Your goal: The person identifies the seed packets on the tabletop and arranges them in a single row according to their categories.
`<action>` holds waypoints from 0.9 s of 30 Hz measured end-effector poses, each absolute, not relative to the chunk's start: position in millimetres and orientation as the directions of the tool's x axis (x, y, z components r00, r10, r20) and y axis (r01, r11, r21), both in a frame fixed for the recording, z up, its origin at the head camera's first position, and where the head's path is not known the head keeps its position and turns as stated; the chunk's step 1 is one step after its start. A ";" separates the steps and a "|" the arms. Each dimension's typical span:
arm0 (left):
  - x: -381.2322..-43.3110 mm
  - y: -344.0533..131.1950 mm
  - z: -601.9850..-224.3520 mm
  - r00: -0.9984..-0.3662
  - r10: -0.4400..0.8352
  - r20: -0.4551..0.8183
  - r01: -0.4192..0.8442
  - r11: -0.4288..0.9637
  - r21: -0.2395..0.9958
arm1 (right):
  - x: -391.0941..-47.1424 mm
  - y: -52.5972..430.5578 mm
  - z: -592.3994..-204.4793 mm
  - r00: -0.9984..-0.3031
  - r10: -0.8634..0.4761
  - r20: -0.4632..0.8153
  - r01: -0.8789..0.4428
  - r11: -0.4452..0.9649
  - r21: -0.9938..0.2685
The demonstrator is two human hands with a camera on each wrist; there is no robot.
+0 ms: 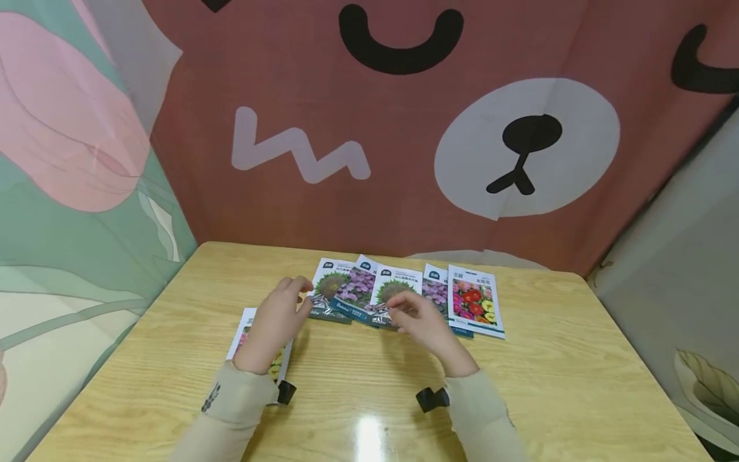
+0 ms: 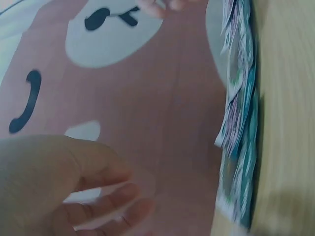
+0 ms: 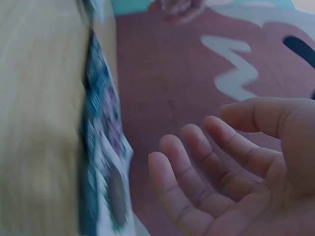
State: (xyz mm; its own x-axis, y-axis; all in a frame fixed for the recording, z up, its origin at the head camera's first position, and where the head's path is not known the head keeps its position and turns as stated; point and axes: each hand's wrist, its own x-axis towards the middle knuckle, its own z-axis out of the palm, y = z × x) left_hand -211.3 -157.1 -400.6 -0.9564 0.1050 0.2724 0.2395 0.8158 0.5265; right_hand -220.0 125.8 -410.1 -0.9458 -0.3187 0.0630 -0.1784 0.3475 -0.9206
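Several flower seed packets lie overlapped in a row toward the back of the table. From left they are a packet with a spiky green plant [image 1: 330, 282], one with purple flowers [image 1: 359, 287], a second spiky-plant packet [image 1: 398, 280] and a second purple-flower packet [image 1: 434, 290]. At the right end lies a packet with red and yellow flowers [image 1: 475, 303]. My left hand [image 1: 278, 316] hovers by the row's left end, holding nothing. Below it, a colourful flower packet [image 1: 281, 366] is partly hidden by that arm. My right hand [image 1: 426, 322], loosely bent and holding nothing, is over the middle packets.
The wooden table [image 1: 554, 385] meets a reddish curtain [image 1: 288, 212] with a bear face at its back edge. A patterned green and pink cloth [image 1: 69, 256] hangs at the left. Small black devices [image 1: 285, 392] are strapped at both wrists.
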 end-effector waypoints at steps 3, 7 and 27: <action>-216.7 -136.6 -404.4 -0.949 0.127 0.287 0.280 0.753 0.596 | -222.1 148.5 -405.2 -0.967 -0.243 0.071 -0.162 0.381 -0.910; -222.6 -105.9 -407.0 -0.939 0.152 0.307 0.332 0.632 0.701 | -225.4 175.2 -399.3 -0.986 -0.142 0.083 -0.135 0.413 -0.901; -240.0 14.2 -429.7 -0.977 0.184 0.109 0.146 0.201 0.969 | -236.0 271.7 -404.3 -0.982 0.189 -0.005 0.121 0.605 -0.787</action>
State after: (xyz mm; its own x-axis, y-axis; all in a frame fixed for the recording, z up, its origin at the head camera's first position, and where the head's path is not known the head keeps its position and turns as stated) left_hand -240.0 14.2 -429.7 -0.9768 0.1843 0.1092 0.1463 0.2015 0.9685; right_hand -236.0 271.7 -404.3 -0.9819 0.1892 -0.0049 0.1205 0.6050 -0.7871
